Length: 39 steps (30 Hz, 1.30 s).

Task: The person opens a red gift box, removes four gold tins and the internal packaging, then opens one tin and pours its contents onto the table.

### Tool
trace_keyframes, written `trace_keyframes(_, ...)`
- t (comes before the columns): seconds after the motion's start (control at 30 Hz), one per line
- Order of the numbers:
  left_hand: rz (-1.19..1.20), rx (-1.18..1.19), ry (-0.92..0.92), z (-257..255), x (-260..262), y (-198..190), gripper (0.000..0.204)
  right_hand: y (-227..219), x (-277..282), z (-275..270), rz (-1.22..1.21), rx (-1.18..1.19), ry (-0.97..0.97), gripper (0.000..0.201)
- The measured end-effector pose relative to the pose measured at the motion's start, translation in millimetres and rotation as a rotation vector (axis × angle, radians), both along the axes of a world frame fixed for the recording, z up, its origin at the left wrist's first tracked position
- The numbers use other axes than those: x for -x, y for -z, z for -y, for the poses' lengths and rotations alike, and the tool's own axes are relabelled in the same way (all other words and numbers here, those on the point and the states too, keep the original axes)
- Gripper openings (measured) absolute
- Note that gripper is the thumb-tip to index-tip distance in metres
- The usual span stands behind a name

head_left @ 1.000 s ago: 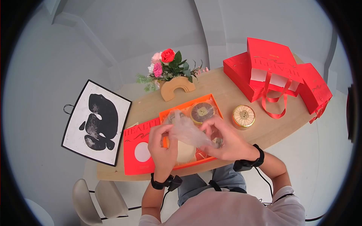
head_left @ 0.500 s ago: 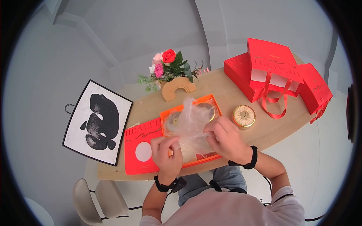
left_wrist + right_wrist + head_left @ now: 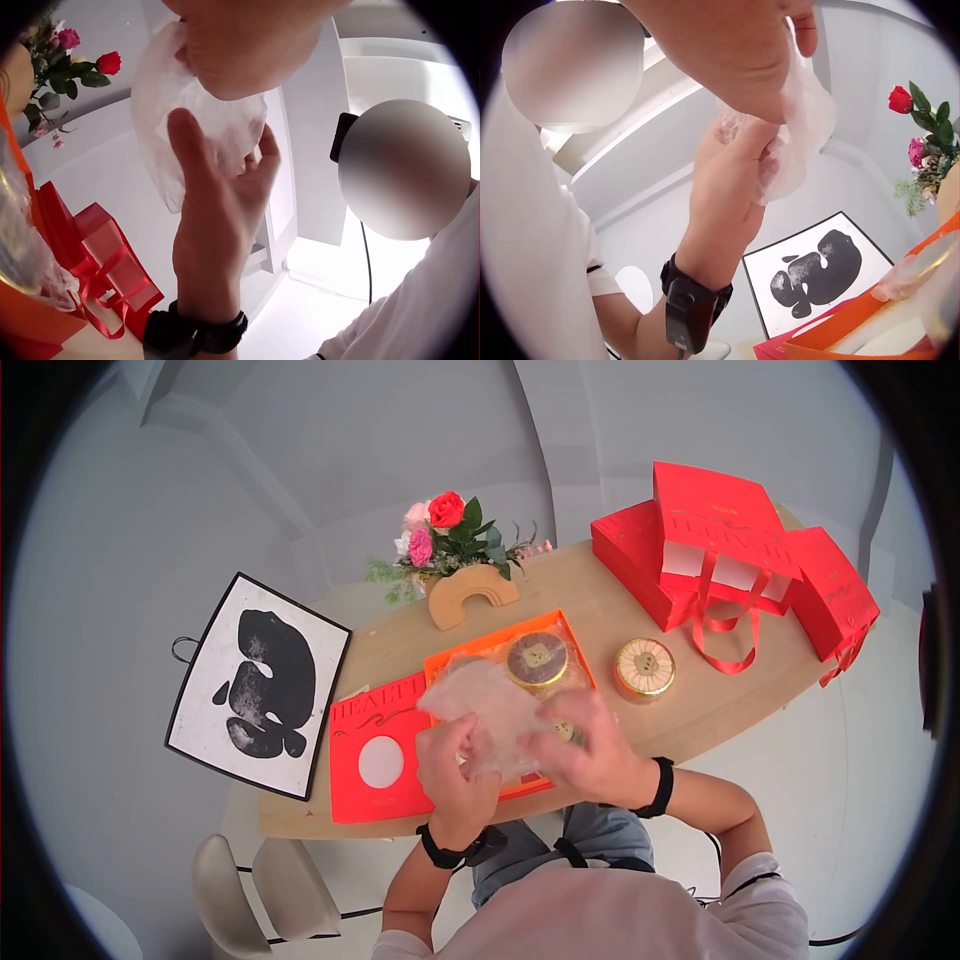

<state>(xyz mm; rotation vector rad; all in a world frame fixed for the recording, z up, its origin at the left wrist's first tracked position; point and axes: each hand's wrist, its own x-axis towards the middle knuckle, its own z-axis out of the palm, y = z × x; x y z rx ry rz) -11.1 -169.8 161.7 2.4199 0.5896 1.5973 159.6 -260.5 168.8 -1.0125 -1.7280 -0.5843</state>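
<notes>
In the head view, a thin, cloudy plastic bag (image 3: 484, 705) is bunched between both hands above the orange-rimmed box (image 3: 512, 632). My left hand (image 3: 455, 775) grips its near left part with curled fingers. My right hand (image 3: 592, 752) is at the bag's right side, blurred; in the left wrist view the thumb and fingers of this right hand (image 3: 221, 210) stand apart on either side of the bag (image 3: 157, 127). Under the hands, the box holds a round, dark-topped tin with a gold rim (image 3: 537, 658) and others partly hidden by plastic.
A gold-rimmed round tin (image 3: 645, 669) stands right of the box. Red gift boxes and a ribbon-handled bag (image 3: 725, 520) fill the back right. Left are a red printed lid (image 3: 378, 800) and a framed black-and-white print (image 3: 260, 690). Flowers (image 3: 440, 530) stand behind a wooden arch (image 3: 470, 588).
The plastic bag, spread tall half a second ago, is lower and more bunched. My left hand has moved right, bringing the hands closer; the right thumb and fingers have parted.
</notes>
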Motion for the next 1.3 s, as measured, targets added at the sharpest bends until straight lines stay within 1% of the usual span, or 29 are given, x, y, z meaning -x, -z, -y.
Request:
trace_keyframes(0.03, -0.001, 0.001, 0.001, 3, 2, 1, 0.048, 1, 1, -3, -0.090, 0.012, 0.109, 0.041)
trace_keyframes(0.07, -0.028, -0.007, 0.033, 5, 3, 1, 0.047, 7, 0, -4, -0.089, 0.012, 0.110, 0.041)
trace_keyframes(0.13, -0.052, -0.017, 0.060, 4, 4, 2, 0.047, 20, -4, -4, -0.244, 0.239, 0.078, 0.046)
trace_keyframes(0.2, -0.076, -0.154, 0.021, -4, 3, 6, 0.041, 19, -11, 5, -0.188, 0.237, 0.092, 0.049)
trace_keyframes(0.23, -0.076, -0.154, 0.022, -6, 2, 4, 0.041, 18, -13, 8, -0.134, 0.238, 0.110, 0.052)
trace_keyframes(0.27, -0.117, -0.072, -0.059, -6, 2, 1, 0.045, 18, -15, 9, -0.135, 0.239, 0.111, 0.052)
trace_keyframes(0.3, -0.159, 0.010, -0.142, -7, 1, -1, 0.049, 18, -17, 10, -0.138, 0.173, 0.139, 0.051)
trace_keyframes(0.33, -0.161, 0.012, -0.143, -8, 0, -5, 0.049, 16, -17, 10, -0.142, 0.108, 0.165, 0.051)
trace_keyframes(0.37, -0.200, 0.026, -0.176, -9, -2, -8, 0.052, 11, -16, 7, -0.143, 0.109, 0.164, 0.051)
trace_keyframes(0.43, -0.238, 0.040, -0.208, -11, -3, -9, 0.055, -3, -9, -4, -0.169, -0.082, 0.323, 0.046)
trace_keyframes(0.47, -0.233, 0.031, -0.172, -12, -2, -6, 0.055, -5, -9, -7, -0.168, -0.081, 0.325, 0.046)
trace_keyframes(0.5, -0.227, 0.021, -0.136, -12, -2, -5, 0.056, -6, -9, -9, -0.157, -0.060, 0.271, 0.043)
trace_keyframes(0.53, -0.227, 0.021, -0.135, -10, -3, -4, 0.056, -6, -9, -10, -0.145, -0.039, 0.216, 0.040)
trace_keyframes(0.57, -0.209, 0.010, -0.131, -7, -5, -4, 0.054, -3, -11, -10, -0.144, -0.039, 0.216, 0.040)
trace_keyframes(0.63, -0.191, 0.000, -0.128, -6, -5, -3, 0.052, 7, -17, -6, -0.066, 0.139, 0.161, 0.039)
trace_keyframes(0.67, -0.176, 0.023, -0.116, -9, -3, -3, 0.049, 8, -19, -5, -0.066, 0.140, 0.160, 0.039)
trace_keyframes(0.73, -0.161, 0.048, -0.103, -16, 1, -1, 0.047, 8, -21, -2, -0.061, 0.165, 0.190, 0.040)
trace_keyframes(0.77, -0.149, 0.068, -0.133, -20, 3, -1, 0.045, 5, -21, -1, -0.062, 0.167, 0.190, 0.040)
trace_keyframes(0.83, -0.138, 0.089, -0.161, -24, 6, -1, 0.043, 0, -22, -1, -0.063, 0.073, 0.310, 0.040)
trace_keyframes(0.87, -0.133, 0.064, -0.181, -25, 7, -2, 0.044, 0, -23, -3, -0.064, 0.074, 0.309, 0.040)
trace_keyframes(0.93, -0.129, 0.038, -0.202, -25, 7, -3, 0.045, -1, -26, -6, -0.140, 0.079, 0.414, 0.038)
trace_keyframes(1.0, -0.132, -0.034, -0.358, -24, 4, -9, 0.044, -7, -30, -12, -0.166, 0.058, 0.452, 0.040)
trace_keyframes(1.03, -0.131, -0.039, -0.356, -24, 2, -14, 0.044, -9, -32, -14, -0.194, 0.037, 0.491, 0.041)
trace_keyframes(1.1, -0.083, -0.279, -0.419, -24, -4, -22, 0.041, -8, -34, -14, -0.215, 0.061, 0.471, 0.042)
trace_keyframes(1.13, -0.082, -0.280, -0.419, -22, -4, -20, 0.041, -8, -34, -14, -0.235, 0.091, 0.448, 0.042)
trace_keyframes(1.17, -0.094, -0.141, -0.308, -18, -2, -15, 0.038, -7, -34, -14, -0.235, 0.091, 0.448, 0.042)
trace_keyframes(1.2, -0.106, -0.004, -0.196, -16, -2, -12, 0.036, -4, -34, -15, -0.245, 0.121, 0.386, 0.042)
trace_keyframes(1.23, -0.106, -0.003, -0.194, -16, -5, -11, 0.036, -3, -34, -15, -0.256, 0.151, 0.324, 0.041)
trace_keyframes(1.3, -0.136, -0.171, -0.248, -18, -13, -10, 0.032, -1, -35, -12, -0.249, 0.212, 0.285, 0.043)
